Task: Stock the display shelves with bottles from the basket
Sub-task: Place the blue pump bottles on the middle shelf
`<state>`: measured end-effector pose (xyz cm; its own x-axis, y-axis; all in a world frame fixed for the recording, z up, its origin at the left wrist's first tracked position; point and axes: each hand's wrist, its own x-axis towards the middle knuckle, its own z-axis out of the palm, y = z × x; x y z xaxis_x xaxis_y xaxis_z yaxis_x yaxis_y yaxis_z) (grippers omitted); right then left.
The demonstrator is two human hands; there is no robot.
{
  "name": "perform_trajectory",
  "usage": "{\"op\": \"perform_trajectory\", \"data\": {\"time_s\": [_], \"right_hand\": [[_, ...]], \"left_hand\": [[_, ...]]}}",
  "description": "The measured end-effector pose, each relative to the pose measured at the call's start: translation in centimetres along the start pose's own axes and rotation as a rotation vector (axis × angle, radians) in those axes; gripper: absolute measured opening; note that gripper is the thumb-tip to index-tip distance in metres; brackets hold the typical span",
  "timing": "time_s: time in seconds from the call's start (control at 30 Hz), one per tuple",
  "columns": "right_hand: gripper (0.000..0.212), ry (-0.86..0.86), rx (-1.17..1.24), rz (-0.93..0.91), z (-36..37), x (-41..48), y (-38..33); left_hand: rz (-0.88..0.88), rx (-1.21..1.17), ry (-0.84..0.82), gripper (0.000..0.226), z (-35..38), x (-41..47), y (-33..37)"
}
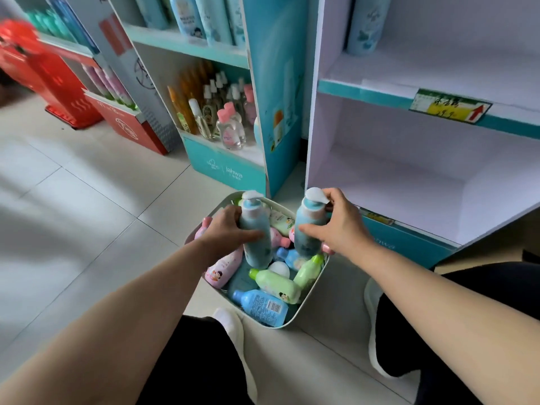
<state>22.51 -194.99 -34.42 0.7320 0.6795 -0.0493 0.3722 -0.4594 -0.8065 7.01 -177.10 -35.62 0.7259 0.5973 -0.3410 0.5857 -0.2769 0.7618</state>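
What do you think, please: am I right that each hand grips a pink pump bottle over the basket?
Not quite. The head view shows both pump bottles are teal, not pink: the left hand grips the left bottle and the right hand grips the right bottle, both over the basket.

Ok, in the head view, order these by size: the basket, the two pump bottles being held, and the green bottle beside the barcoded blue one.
1. basket
2. left-hand pump bottle and right-hand pump bottle: they look alike, so not ranked
3. green bottle, though the held bottles may sit nearer the camera
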Motion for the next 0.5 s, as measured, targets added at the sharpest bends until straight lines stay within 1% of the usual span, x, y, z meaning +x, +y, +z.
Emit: {"op": "perform_trajectory", "data": {"time_s": [0.07,0.17,0.27,0.33,0.43,0.5], "right_hand": [[0.059,0.041,0.041,-0.024,-1.5,0.0,-1.4],[0.058,0.084,0.1,-0.077,-4.2,0.0,-3.6],[0.06,0.126,0.176,-0.109,-7.2,-0.1,-5.8],[0.06,0.155,0.234,-0.131,-9.1,0.4,-7.3],[0.052,0.281,0.248,-0.2,-12.6,2.1,-9.7],[0.052,0.368,0.231,-0.217,-14.7,3.5,-11.1]], "left_hand": [[0.023,-0.165,0.055,0.047,-0.6,-0.7,2.5],[0.065,-0.312,0.128,0.059,-1.2,-1.5,6.1],[0.128,-0.367,0.206,0.048,-1.7,-2.3,9.4],[0.178,-0.384,0.26,0.045,-1.9,-2.5,11.1],[0.26,-0.406,0.359,0.043,-1.9,-2.9,14.0],[0.279,-0.42,0.395,0.045,-1.9,-2.8,15.5]]}}
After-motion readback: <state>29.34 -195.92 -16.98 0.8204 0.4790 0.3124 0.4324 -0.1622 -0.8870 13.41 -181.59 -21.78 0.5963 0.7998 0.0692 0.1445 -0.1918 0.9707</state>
